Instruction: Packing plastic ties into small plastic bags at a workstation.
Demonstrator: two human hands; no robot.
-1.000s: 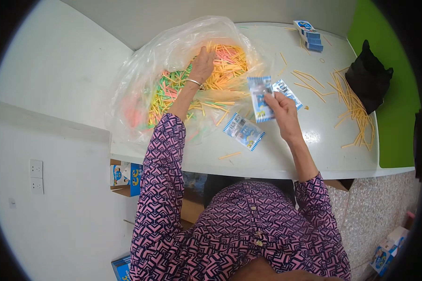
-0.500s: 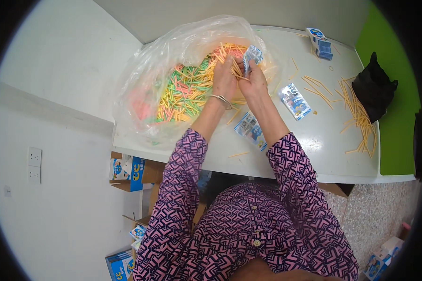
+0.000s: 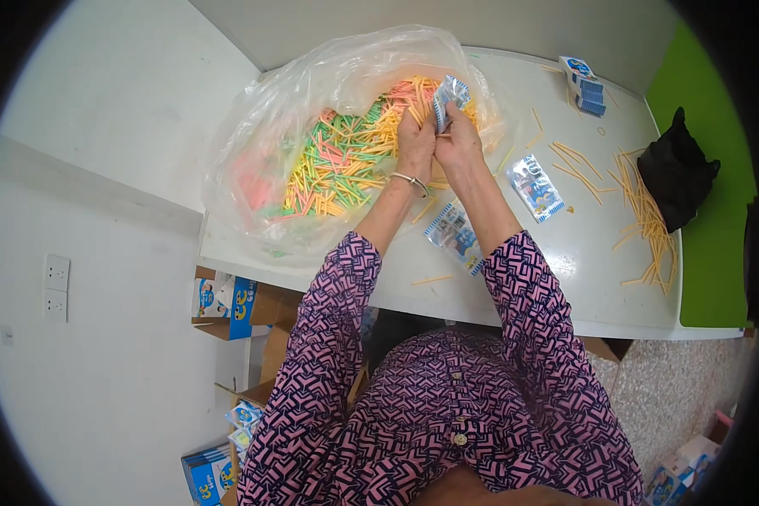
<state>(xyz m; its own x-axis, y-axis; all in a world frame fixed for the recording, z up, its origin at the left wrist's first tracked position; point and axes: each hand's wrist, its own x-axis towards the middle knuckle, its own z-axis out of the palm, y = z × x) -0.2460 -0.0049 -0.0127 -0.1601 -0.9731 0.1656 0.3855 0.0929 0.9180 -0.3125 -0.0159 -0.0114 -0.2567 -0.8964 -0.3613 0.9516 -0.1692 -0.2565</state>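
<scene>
Over the far right part of a clear plastic bag (image 3: 253,110), my two hands meet. My left hand (image 3: 415,152), with a bracelet (image 3: 411,182) at the wrist, is closed around a few thin yellow sticks (image 3: 418,111). My right hand (image 3: 459,145) grips a small blue-and-white plastic packet (image 3: 450,91), tilted against the left fingers. Whether any sticks are inside the packet is hidden. Loose pink, green and yellow sticks (image 3: 337,160) fill the bag below the hands. Another packet (image 3: 454,236) lies flat beside my right forearm.
A further packet (image 3: 535,187) lies right of my hands, near scattered yellow sticks (image 3: 578,169). A larger stick pile (image 3: 645,215) touches a black bag (image 3: 676,169) at the table's right edge. Stacked packets (image 3: 584,86) stand at the back right. Open cardboard boxes (image 3: 236,308) sit below the table's left side.
My hands have drawn closer together. The yellow sticks that stuck out between them toward the right palm are now mostly hidden, and the packet stands more upright against the left fingers.
</scene>
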